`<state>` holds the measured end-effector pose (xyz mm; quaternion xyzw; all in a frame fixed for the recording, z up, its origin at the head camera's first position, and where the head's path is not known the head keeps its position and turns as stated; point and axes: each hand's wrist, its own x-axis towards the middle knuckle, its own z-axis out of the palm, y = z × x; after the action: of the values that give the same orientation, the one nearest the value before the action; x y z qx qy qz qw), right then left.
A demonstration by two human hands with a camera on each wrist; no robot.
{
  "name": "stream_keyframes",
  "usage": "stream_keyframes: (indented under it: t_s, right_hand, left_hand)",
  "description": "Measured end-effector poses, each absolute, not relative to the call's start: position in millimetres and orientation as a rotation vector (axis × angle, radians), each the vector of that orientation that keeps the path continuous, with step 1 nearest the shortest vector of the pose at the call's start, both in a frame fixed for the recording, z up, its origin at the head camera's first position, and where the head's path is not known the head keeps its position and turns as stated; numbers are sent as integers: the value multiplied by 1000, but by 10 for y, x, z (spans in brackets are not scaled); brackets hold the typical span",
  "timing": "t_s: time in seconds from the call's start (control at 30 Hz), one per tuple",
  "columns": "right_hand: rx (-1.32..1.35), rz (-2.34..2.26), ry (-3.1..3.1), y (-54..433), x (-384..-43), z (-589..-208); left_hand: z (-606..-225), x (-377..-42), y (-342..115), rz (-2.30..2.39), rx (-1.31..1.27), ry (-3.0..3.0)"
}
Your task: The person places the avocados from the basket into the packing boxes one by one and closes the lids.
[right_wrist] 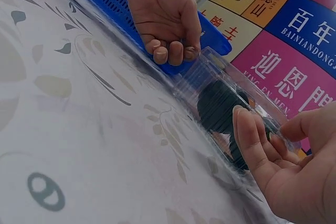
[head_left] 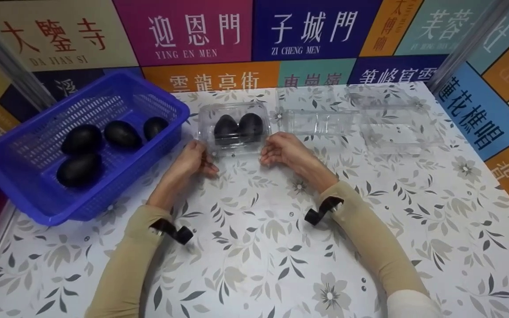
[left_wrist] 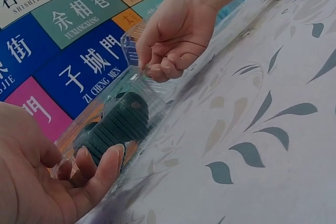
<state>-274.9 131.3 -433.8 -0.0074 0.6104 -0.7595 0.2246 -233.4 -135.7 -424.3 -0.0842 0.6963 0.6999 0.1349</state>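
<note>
A clear plastic clamshell box (head_left: 233,107) stands on the table with its lid down over two dark avocados (head_left: 251,126). At its front left corner, my left hand (head_left: 191,158) pinches the edge between thumb and curled fingers. My right hand (head_left: 286,150) pinches the opposite front corner in the same way. The left wrist view shows an avocado (left_wrist: 123,121) through the ribbed plastic, with a small brown spot on its end. Seen from the right wrist, the avocados (right_wrist: 218,106) lie side by side inside; the fingers partly cover the box's near end.
A blue perforated basket (head_left: 100,194) at the left holds several loose avocados (head_left: 80,170). More clear plastic boxes (head_left: 320,121) lie to the right of the filled one, with another clear box (head_left: 400,137) farther right. Printed panels (head_left: 192,53) rise behind the table.
</note>
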Motion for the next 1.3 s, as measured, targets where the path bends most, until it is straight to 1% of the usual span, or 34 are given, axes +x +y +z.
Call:
stream_keyframes:
  t_s: [0.43,0.6,0.83,1.3]
  right_hand:
    - [133,-2198,1612,1140,-2853,-4350]
    - [143,-2212,1592,1098,-2889,-4359]
    - [116,-2242,1562,1029,-2965,-4359]
    - [182,-2281,1602,991,-3026,-4375]
  left_hand:
    - [-4257,-2492,-1363,2086,-331,1979]
    - [-4270,-2551,-1375,2093,-372,1970]
    - [-4278,-2616,-1385,2185,-340,1921]
    - [-4267,-2680,-1357,2225,-400,1879]
